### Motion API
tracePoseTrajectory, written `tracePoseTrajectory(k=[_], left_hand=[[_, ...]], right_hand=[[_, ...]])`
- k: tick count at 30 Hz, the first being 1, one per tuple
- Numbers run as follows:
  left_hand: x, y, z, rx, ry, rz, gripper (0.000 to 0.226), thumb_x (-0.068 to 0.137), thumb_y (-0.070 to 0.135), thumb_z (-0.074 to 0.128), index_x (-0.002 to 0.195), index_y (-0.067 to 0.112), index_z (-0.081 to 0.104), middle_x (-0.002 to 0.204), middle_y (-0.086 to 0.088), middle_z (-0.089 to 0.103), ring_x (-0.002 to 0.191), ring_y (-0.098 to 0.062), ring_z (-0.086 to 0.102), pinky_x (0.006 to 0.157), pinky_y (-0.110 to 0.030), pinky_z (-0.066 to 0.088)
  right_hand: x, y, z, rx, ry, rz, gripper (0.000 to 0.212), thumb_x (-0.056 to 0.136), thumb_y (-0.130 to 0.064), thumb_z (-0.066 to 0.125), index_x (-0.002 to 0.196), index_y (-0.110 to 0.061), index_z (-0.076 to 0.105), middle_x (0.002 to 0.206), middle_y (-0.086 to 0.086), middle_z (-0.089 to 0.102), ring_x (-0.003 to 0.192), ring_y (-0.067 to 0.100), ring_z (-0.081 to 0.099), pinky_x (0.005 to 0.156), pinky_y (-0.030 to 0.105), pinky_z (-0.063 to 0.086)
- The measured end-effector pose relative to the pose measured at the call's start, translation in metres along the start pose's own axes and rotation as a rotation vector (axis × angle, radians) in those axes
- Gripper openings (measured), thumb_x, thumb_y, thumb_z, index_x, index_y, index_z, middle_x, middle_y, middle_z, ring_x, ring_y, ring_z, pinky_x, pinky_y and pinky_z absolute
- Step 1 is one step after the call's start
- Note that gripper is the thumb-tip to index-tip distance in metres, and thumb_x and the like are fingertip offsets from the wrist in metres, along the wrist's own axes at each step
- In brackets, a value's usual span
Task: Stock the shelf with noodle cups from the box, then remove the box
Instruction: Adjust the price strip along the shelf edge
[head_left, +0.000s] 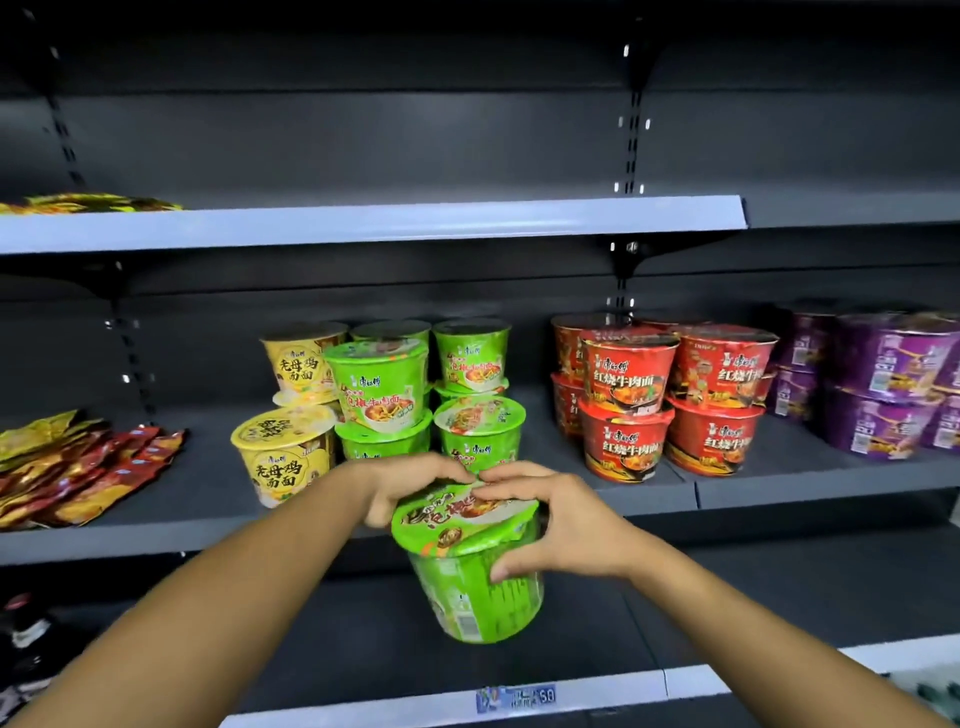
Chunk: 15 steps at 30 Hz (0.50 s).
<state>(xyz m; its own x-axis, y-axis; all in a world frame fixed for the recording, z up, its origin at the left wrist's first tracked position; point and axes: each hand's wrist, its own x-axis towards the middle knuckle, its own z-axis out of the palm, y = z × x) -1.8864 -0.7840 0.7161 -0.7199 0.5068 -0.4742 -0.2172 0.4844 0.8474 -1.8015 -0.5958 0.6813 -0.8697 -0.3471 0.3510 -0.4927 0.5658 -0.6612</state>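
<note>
A green noodle cup (470, 577) is held in the air in front of the middle shelf (208, 493), tilted with its lid toward me. My left hand (410, 486) grips its far left rim. My right hand (553, 525) curls over the lid and right side, thumb on the wall. On the shelf behind stand stacked green cups (382, 387) and yellow cups (283, 452). No box is in view.
Red noodle cups (628, 405) and purple cups (883, 384) stand stacked to the right on the same shelf. Flat snack packets (78, 467) lie at the left. A pale shelf edge (363, 223) runs above; a lower shelf rail with a price tag (517, 699) runs below.
</note>
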Motion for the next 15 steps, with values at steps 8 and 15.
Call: tracePoseTrajectory(k=[8, 15], left_hand=[[-0.022, 0.046, -0.017, -0.191, 0.258, 0.406, 0.047, 0.086, -0.004, 0.056, 0.126, 0.021, 0.056, 0.117, -0.014, 0.064, 0.098, -0.026, 0.066, 0.075, -0.034, 0.058], [-0.018, 0.057, -0.023, -0.319, 0.478, 0.488, 0.046, 0.087, -0.007, 0.046, 0.124, 0.018, 0.057, 0.123, -0.014, 0.060, 0.109, -0.028, 0.060, 0.088, -0.038, 0.052]], right_hand=[[0.028, -0.015, -0.018, -0.172, 0.344, -0.154, 0.078, 0.053, -0.043, 0.088, 0.124, -0.024, 0.062, 0.131, -0.018, 0.047, 0.123, -0.005, 0.043, 0.108, 0.013, 0.030], [0.053, -0.017, -0.025, -0.309, 0.415, -0.166, 0.083, 0.058, -0.047, 0.084, 0.130, -0.017, 0.058, 0.139, -0.002, 0.048, 0.132, 0.016, 0.041, 0.113, 0.031, 0.032]])
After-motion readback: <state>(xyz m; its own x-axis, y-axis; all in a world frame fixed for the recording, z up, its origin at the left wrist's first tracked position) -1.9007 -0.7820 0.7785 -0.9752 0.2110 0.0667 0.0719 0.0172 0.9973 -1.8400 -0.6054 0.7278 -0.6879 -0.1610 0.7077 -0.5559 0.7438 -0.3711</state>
